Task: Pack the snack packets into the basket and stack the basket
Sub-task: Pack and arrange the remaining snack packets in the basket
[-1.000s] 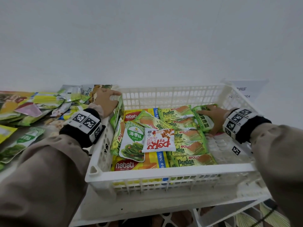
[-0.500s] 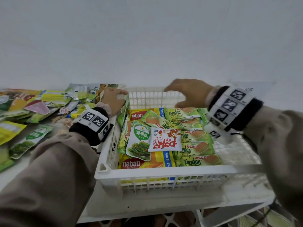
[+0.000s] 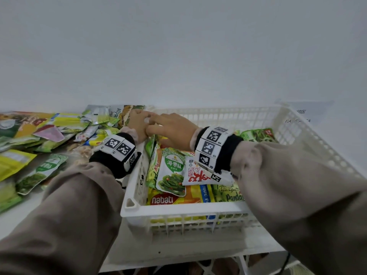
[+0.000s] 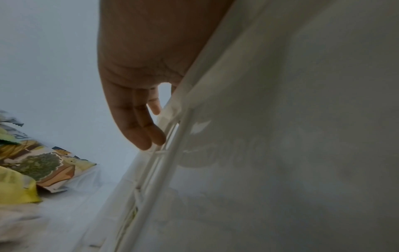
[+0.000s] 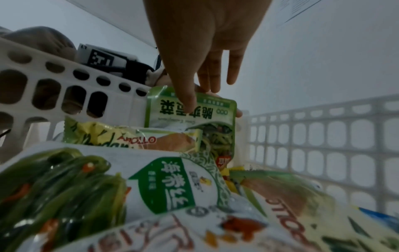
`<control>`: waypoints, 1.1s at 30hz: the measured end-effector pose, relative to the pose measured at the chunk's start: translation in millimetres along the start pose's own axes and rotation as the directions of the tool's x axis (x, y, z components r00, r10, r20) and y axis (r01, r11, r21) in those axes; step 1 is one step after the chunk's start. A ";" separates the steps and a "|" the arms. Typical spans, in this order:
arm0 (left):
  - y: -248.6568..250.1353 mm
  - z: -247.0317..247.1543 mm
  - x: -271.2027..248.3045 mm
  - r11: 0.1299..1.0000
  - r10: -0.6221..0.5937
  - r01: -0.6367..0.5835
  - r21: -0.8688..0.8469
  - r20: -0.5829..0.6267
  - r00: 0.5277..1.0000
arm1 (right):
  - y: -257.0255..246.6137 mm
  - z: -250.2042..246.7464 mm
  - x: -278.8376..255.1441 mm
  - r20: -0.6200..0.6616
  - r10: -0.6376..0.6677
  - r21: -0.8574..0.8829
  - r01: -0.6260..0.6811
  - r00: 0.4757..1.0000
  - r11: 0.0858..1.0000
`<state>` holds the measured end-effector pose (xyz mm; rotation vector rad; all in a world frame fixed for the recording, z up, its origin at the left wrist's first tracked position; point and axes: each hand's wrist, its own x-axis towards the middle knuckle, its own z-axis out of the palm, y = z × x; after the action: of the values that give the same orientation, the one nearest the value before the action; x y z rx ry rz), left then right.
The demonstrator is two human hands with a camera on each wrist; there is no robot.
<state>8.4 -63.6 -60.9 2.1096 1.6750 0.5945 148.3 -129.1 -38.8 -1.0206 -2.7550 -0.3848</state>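
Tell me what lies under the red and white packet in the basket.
The red and white packet overlaps a green seaweed packet and a yellow Nabati wafer pack in the basket. Its right part and whatever lies beneath there are covered by the right wrist band.

White shelf [image 3: 178, 253]: basket [image 3: 178, 212], loose packets [image 3: 49, 133].
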 end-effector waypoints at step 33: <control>7.3 1.7 -7.3 0.978 -0.056 0.039 -0.206 -0.081 0.995 | 152.0 -7.1 -196.2 0.181 0.972 0.000 -0.988 0.150 0.152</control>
<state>13.7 -72.3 -59.1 1.9184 1.6282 0.8163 395.8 -140.2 -54.8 -2.5409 -1.4462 0.1134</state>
